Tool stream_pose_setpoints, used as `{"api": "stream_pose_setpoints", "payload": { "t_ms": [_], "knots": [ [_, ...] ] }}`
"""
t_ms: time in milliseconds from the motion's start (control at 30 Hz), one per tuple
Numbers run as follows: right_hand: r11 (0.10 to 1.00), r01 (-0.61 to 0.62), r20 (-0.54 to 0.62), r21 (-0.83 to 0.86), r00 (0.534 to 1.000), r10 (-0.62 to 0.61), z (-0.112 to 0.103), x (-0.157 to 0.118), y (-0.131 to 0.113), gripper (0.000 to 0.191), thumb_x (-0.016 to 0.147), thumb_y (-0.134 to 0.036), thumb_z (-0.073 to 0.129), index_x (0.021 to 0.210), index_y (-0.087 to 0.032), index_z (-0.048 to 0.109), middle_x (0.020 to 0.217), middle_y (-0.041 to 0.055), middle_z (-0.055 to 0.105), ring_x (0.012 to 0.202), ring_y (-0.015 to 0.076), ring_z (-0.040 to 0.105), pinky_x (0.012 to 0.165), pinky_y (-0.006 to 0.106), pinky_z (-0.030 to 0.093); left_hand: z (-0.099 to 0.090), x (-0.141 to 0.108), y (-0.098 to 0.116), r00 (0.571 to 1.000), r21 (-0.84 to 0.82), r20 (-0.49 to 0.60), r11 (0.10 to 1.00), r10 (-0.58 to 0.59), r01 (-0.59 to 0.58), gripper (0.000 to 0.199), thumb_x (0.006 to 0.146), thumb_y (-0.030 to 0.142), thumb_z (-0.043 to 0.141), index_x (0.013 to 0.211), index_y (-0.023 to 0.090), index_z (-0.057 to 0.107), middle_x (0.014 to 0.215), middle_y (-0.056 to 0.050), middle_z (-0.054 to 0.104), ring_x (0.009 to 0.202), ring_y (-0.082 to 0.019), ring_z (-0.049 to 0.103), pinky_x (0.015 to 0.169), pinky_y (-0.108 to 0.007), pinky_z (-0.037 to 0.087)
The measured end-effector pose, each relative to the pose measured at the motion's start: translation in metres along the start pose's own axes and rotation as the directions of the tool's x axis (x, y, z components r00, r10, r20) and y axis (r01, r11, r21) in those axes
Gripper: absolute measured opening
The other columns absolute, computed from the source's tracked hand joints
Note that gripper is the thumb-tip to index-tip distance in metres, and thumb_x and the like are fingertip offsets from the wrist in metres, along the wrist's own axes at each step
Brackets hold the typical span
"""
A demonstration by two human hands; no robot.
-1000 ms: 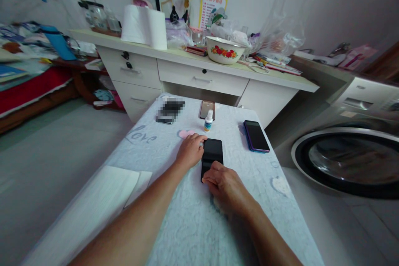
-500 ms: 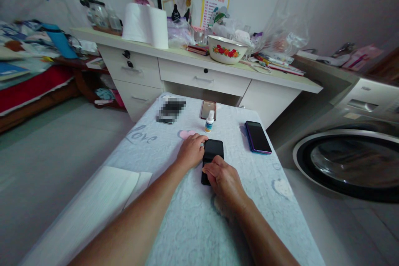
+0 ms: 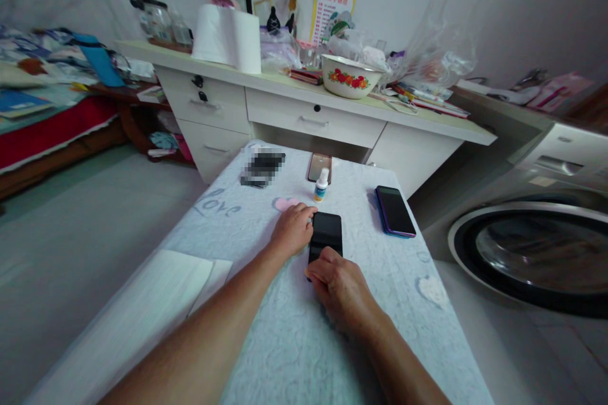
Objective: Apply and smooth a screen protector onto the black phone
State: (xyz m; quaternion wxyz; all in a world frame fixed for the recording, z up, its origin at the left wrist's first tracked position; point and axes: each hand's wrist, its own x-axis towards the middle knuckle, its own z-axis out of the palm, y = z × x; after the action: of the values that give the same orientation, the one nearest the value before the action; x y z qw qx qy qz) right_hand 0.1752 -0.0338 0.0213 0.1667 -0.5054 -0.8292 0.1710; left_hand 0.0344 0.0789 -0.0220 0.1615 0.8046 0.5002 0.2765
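Observation:
A black smartphone (image 3: pixel 327 232) lies face up on the cloth-covered table. My left hand (image 3: pixel 293 228) holds it at its upper left edge, fingers bent against the corner. Over the phone's lower end is my right hand (image 3: pixel 341 285), closed in a pinch; whatever sits between those fingertips is hidden. Just beyond the phone stands a small white spray bottle (image 3: pixel 320 188) with a blue and yellow label. Behind that bottle lies a brownish, see-through phone case (image 3: pixel 319 166).
A second smartphone (image 3: pixel 396 211) lies toward the table's right edge. A pixelated dark item (image 3: pixel 264 168) is at the far left. White sheets (image 3: pixel 156 304) lie along the left edge. A white desk (image 3: pixel 280 111) stands behind; a washing machine (image 3: pixel 546 158) is at right.
My right hand has slid down the phone toward its near end, uncovering more of the screen. My left hand stays at the upper left edge. The view has shifted slightly.

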Motion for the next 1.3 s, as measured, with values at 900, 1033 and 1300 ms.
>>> {"api": "stream_pose_setpoints", "payload": {
  "t_ms": [900,1033,1300],
  "knots": [
    [0.992,-0.121,-0.120,-0.040,0.986,0.115,-0.002,-0.003,0.022,0.015,0.086,-0.014,0.051,0.075,-0.019,0.060,0.077,0.0002,0.053,0.066,0.0100,0.052,0.061,0.021,0.035,0.004,0.000,-0.002,1.000,0.042,-0.017,0.999,0.021,-0.020,0.038,0.075,0.008,0.050,0.110,0.019,0.060,0.101,-0.006,0.062,0.097,-0.019,0.057,0.090,-0.032,0.045],
    [0.997,-0.074,-0.039,-0.008,0.997,0.074,-0.002,-0.005,0.011,0.016,0.085,-0.012,0.050,0.073,-0.018,0.059,0.076,-0.0005,0.052,0.064,0.0086,0.051,0.059,0.020,0.034,0.003,0.001,-0.002,0.999,0.041,-0.029,0.999,0.026,-0.025,0.038,0.075,0.008,0.049,0.109,0.019,0.060,0.100,-0.006,0.062,0.096,-0.019,0.057,0.089,-0.032,0.045],
    [0.996,-0.084,-0.067,-0.001,0.994,0.084,-0.004,-0.007,0.020,0.014,0.085,-0.014,0.052,0.075,-0.019,0.060,0.077,0.0001,0.053,0.068,0.0106,0.053,0.061,0.022,0.035,0.002,0.001,0.000,1.000,0.040,-0.012,0.999,0.012,-0.011,0.039,0.075,0.008,0.050,0.110,0.019,0.060,0.102,-0.006,0.062,0.098,-0.019,0.057,0.090,-0.032,0.044]
  ]
}}
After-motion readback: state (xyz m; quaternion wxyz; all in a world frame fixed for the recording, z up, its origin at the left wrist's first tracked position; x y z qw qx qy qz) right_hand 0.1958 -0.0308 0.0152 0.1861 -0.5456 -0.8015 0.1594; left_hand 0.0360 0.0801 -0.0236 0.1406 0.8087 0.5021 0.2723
